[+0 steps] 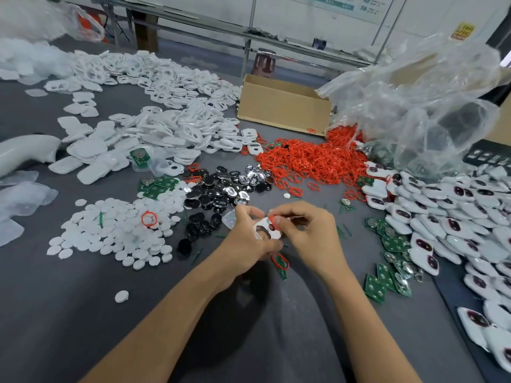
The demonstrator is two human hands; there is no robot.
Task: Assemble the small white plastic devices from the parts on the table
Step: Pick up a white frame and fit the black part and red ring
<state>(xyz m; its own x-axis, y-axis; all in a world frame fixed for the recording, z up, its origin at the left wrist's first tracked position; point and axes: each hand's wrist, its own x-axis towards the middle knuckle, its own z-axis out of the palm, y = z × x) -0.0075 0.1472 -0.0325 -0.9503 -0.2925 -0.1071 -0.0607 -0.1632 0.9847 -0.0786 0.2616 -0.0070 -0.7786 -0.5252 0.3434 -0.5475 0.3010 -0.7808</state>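
My left hand (pixel 246 239) grips a small white plastic shell (pixel 265 230) with openings in it, just above the grey table. My right hand (pixel 304 225) pinches a red ring (pixel 273 220) against the shell's top edge. Another red ring (pixel 279 261) lies on the table under my hands. A heap of red rings (pixel 312 158) sits behind, black and silver inserts (pixel 221 189) lie at centre, white round discs (pixel 116 230) at left, green circuit boards (pixel 387 277) at right. Finished white devices (pixel 448 217) are piled at far right.
A large heap of white shells (pixel 166 117) covers the back left. A cardboard box (pixel 282 106) stands behind the red rings. Crumpled clear plastic bags (pixel 414 100) rise at the back right. A lone white disc (pixel 121 296) lies near the front left.
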